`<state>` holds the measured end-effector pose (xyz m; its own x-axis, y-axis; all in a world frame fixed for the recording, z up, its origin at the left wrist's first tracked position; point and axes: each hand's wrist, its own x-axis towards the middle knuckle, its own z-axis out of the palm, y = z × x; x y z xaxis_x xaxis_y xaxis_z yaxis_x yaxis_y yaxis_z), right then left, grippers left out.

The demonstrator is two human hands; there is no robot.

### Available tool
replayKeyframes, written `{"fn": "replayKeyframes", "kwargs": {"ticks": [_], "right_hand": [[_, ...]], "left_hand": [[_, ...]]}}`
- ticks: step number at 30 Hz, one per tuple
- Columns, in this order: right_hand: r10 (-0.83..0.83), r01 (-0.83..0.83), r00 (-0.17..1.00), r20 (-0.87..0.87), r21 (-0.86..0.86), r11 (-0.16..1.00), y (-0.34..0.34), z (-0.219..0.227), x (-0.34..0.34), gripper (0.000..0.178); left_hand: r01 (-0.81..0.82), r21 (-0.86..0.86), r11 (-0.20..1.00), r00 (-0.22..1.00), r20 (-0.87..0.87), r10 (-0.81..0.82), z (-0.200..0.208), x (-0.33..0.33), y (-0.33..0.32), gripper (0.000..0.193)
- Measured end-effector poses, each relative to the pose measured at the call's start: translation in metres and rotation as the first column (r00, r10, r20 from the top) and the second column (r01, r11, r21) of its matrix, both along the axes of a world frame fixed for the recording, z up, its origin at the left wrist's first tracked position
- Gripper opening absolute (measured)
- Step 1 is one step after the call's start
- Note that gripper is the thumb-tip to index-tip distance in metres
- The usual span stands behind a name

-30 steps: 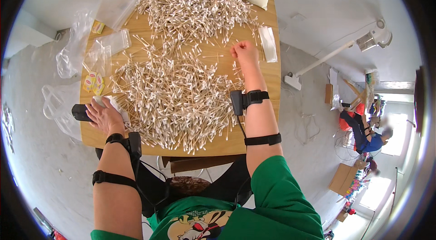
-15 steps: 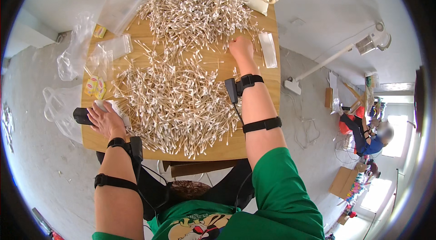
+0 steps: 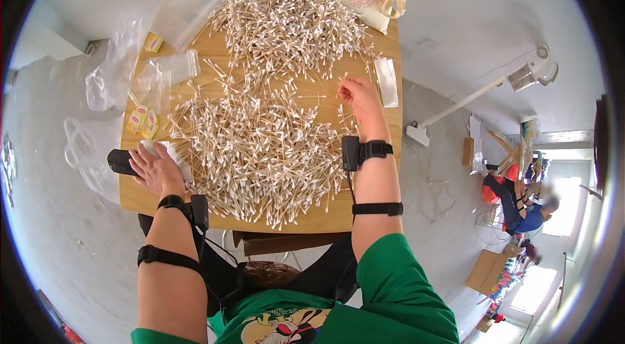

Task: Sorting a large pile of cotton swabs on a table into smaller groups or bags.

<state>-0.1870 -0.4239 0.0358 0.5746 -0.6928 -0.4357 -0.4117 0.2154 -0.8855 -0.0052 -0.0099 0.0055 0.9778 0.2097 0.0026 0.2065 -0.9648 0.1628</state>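
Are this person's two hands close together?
No, the left hand lies near the left edge of the table, the right hand is toward its right edge, and loose cotton swabs spread between them.

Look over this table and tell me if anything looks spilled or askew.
The cotton swabs stand out: they lie loose on the wooden table in two large, tangled heaps, with strays between, pointing every way rather than bundled. A clear plastic bag juts past the table's left edge. Nothing looks plainly damaged.
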Motion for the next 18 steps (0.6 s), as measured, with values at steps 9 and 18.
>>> {"fn": "replayKeyframes", "kwargs": {"ticks": [9,18], "right_hand": [[-0.281,0.165,0.892,0.353,0.325,0.931,0.005,-0.005,-0.003,0.007],[-0.108,-0.315,0.847,-0.521,-0.655,0.687,0.015,0.002,0.064,0.025]], "left_hand": [[-0.005,0.013,1.000,1.000,-0.018,0.006,0.004,0.003,0.002,0.056],[0.004,0.027,1.000,1.000,-0.007,-0.004,-0.006,0.004,0.007,0.058]]}}
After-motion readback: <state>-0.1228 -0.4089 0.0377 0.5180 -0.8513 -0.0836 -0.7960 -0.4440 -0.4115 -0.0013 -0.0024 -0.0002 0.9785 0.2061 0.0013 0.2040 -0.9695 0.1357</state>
